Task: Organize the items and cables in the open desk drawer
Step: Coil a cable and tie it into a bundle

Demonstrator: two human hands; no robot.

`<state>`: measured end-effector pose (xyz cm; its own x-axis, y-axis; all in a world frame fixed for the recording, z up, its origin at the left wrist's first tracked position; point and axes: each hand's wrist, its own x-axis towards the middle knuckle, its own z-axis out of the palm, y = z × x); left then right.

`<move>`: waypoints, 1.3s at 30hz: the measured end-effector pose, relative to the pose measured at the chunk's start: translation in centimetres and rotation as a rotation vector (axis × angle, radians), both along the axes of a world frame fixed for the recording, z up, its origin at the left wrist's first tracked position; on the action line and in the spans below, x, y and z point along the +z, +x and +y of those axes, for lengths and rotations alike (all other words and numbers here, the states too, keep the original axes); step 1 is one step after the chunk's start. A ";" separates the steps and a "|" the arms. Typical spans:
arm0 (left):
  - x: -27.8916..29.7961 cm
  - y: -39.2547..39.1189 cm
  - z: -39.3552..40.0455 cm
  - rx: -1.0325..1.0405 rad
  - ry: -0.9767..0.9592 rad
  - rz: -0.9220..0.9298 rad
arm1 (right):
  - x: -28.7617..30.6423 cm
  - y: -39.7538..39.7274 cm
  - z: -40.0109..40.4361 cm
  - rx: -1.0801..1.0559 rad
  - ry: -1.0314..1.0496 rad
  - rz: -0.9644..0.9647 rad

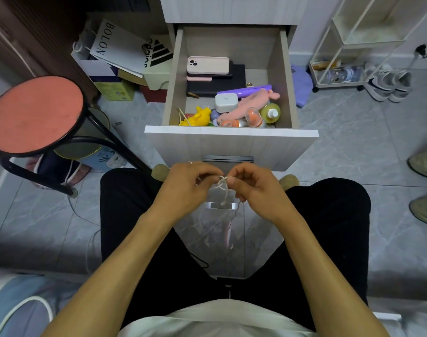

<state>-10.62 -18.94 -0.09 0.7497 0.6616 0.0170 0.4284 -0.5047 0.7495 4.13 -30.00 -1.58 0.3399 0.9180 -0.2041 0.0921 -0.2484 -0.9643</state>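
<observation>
The open drawer [176, 76] stands in front of my knees. Inside lie a pink phone [207, 65] on dark cases, a white box [226, 102], a yellow toy [198, 116], a pink soft toy [251, 104], a purple strip [244, 90] and a green bottle [270, 113]. Below the drawer front, my left hand [188, 184] and my right hand [252, 184] pinch a thin white cord [222, 184] between them; the cord forms a small loop, with an end hanging down. A clear plastic bag [219, 229] hangs under my hands.
A red-topped stool [35, 113] stands at the left, with boxes and paper bags [120, 49] behind it. A white wire rack [353, 45] and sneakers [387, 85] sit at the right. Someone's shoes [424, 186] show at the right edge.
</observation>
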 end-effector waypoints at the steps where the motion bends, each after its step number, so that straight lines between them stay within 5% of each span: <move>1: -0.1 0.1 0.2 0.110 -0.062 -0.029 | 0.1 -0.1 0.1 -0.008 0.008 0.008; 5: -0.8 0.1 1.2 0.549 -0.585 -0.162 | 0.2 -0.2 0.3 -0.018 0.008 0.013; 8: -1.1 -0.6 0.8 0.168 -0.243 0.107 | 0.2 -0.1 0.2 0.007 -0.009 0.006; 12: 0.0 -0.2 0.6 -0.136 -0.010 0.045 | 0.4 0.1 0.2 0.013 -0.022 0.015; 20: -0.5 0.4 -0.3 0.312 -0.213 -0.120 | 0.8 0.0 0.9 0.011 -0.123 0.067; 23: -0.9 0.7 -1.5 0.428 -0.355 -0.255 | 0.9 0.0 1.2 -0.023 -0.187 0.249; 28: -1.2 0.4 -2.6 0.396 -0.252 -0.251 | 0.8 -0.2 1.1 -0.033 -0.212 0.628; 34: -1.5 0.0 -2.3 0.355 -0.223 -0.212 | 0.1 -0.4 0.4 -0.008 -0.160 0.564; 39: -1.0 -0.1 -2.1 0.309 -0.343 -0.264 | -0.1 -0.3 0.2 -0.049 -0.115 0.707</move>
<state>-10.75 -21.05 -1.08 0.5181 0.8518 -0.0772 0.2925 -0.0917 0.9519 3.80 -29.82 -1.71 0.1307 0.8645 -0.4854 -0.5585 -0.3403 -0.7565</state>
